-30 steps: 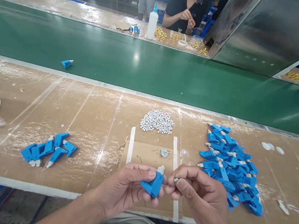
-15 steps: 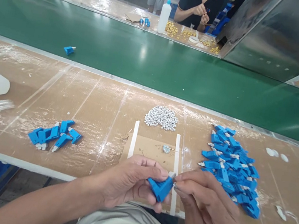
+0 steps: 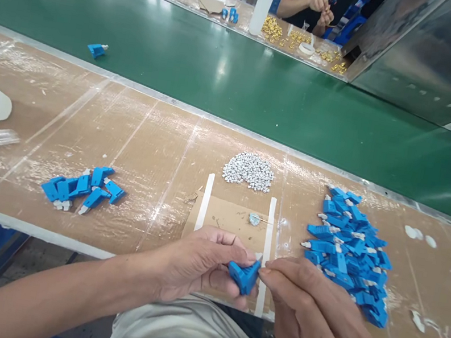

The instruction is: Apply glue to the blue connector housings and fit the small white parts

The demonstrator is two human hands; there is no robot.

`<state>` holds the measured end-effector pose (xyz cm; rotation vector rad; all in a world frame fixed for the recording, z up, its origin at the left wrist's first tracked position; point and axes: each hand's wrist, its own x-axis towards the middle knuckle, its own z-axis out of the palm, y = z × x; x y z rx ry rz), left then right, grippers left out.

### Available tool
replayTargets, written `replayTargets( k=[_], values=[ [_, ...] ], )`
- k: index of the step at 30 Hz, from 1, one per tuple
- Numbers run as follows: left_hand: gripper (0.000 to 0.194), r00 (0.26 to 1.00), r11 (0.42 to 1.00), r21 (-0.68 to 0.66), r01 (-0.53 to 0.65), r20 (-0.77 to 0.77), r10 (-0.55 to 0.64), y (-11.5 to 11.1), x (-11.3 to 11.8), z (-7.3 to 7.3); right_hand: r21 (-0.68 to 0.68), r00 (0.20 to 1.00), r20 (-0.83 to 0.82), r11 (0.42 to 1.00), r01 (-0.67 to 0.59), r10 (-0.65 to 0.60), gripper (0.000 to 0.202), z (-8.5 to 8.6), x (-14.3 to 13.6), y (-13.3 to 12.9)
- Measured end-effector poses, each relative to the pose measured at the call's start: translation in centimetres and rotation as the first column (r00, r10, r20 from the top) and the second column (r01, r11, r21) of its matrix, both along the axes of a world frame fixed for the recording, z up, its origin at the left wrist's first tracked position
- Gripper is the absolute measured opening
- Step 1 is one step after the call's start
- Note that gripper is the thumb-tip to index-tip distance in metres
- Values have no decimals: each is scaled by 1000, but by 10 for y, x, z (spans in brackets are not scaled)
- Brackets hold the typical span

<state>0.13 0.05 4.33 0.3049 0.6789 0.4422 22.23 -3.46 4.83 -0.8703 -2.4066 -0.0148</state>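
Note:
A blue plastic piece (image 3: 243, 277) with a small pale tip is held in my left hand (image 3: 209, 264), between thumb and fingers, above the front edge of a taped cardboard sheet (image 3: 228, 218). My right hand (image 3: 310, 307) is pinched at the right side of this piece, by its pale tip; whatever lies between its fingertips is too small to make out. Beyond the sheet lies a pile of small whitish-grey bits (image 3: 249, 170). On the sheet rests a pale blue lump (image 3: 254, 219) with a thin stick.
Many blue pieces (image 3: 350, 247) are heaped at right, and a smaller group (image 3: 83, 188) lies at left. One blue piece (image 3: 96, 50) sits on the green belt (image 3: 184, 52). Across it are a white bottle (image 3: 263, 8), gold-coloured parts (image 3: 271, 28) and a person's hands.
The view has shifted slightly. The blue piece has turned a little in my left hand. My right fingertips remain close to its pale tip. The lone blue piece appears farther left.

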Motion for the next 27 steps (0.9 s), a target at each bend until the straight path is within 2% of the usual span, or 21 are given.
replayTargets(
  k=[2,4,7,9,14,17,21,22,24,25,27],
  values=[
    [23,1000,1000,1,-3,-17,3,0,0,-3,-45,998,32,998,-45,46,49,3,2,3],
    [22,1000,1000,-7,7,-19,-7,0,0,-5,-160,996,32,984,-76,82,48,6,2,7],
    [20,999,999,-17,43,20,-43,-1,-1,-8,-406,992,-72,905,-126,105,38,12,2,15],
    [20,997,998,-5,58,49,-57,-1,-1,-8,-497,978,-188,850,-176,93,33,14,1,21],
    [21,995,997,30,66,67,-67,-1,-1,-5,-501,915,-390,811,-302,100,34,10,1,30],
    [20,997,997,45,61,45,-63,-2,-1,-7,-525,917,-382,789,-320,117,38,7,1,34],
    [24,999,996,80,28,-30,-26,-1,0,-10,-559,908,-396,750,-354,133,32,5,0,40],
    [25,999,992,121,18,-38,-13,0,1,-9,-565,899,-427,747,-351,100,29,5,0,41],
    [26,998,967,253,-19,-46,31,2,1,-5,-612,843,-534,719,-331,-66,22,4,0,41],
    [26,997,944,328,-42,-50,62,4,1,-2,-653,786,-592,679,-336,-181,21,3,1,40],
    [26,990,891,446,-83,-70,127,5,2,5,-727,652,-656,552,-408,-381,19,-1,1,38]
  ],
)
